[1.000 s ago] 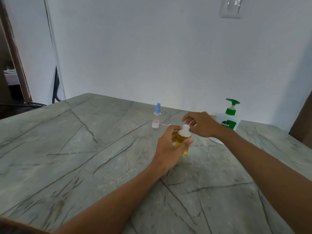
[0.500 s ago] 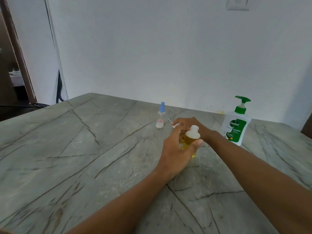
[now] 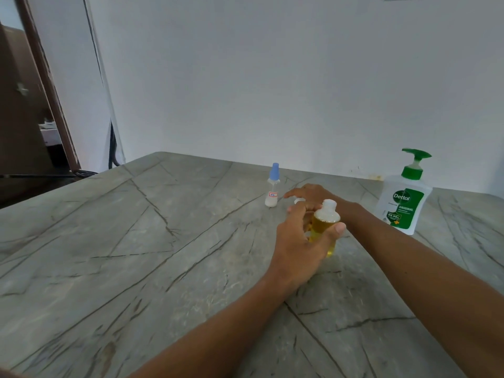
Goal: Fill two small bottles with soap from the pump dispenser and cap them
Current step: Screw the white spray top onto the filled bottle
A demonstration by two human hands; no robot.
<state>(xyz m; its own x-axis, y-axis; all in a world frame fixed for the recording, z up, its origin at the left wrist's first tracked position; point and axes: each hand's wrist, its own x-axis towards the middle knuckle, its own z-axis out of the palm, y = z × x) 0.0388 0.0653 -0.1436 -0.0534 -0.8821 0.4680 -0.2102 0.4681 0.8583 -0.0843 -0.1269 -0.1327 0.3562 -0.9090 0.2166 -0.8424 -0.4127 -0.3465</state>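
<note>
Grey stone veined with dark cracks, spread across the whole lower view as a tabletop. Behind it, a plain white wall, meeting the far edge of the stone. At the far left, a brown door frame, with a black cable hanging down the wall's corner beside it.

Far right on the stone, close to the wall: a Dettol pump dispenser, upright, white body with a green label, green pump head on top, nozzle turned to the right. Well apart from both hands.

Near the middle, the left hand, reaching in from the lower edge, fingers and thumb curled round a yellow-filled bottle, thumb tip pressed on its right side. Bottle upright, clear-walled, yellow liquid up to the shoulder, bare white threaded neck uncapped on top, base down at the stone.

Just behind that bottle, the right hand, arm coming in from the right, palm down and low over the table, fingers stretched to the left. Partly hidden by the left hand and the bottle, so cannot tell whether gripping anything.

Left of the right hand's fingertips and apart from them, a small blue-capped bottle, upright, clear, red-edged label on its side, white liquid in the bottom.

Under the right hand's fingers, a small white piece, too small and hidden to name.
</note>
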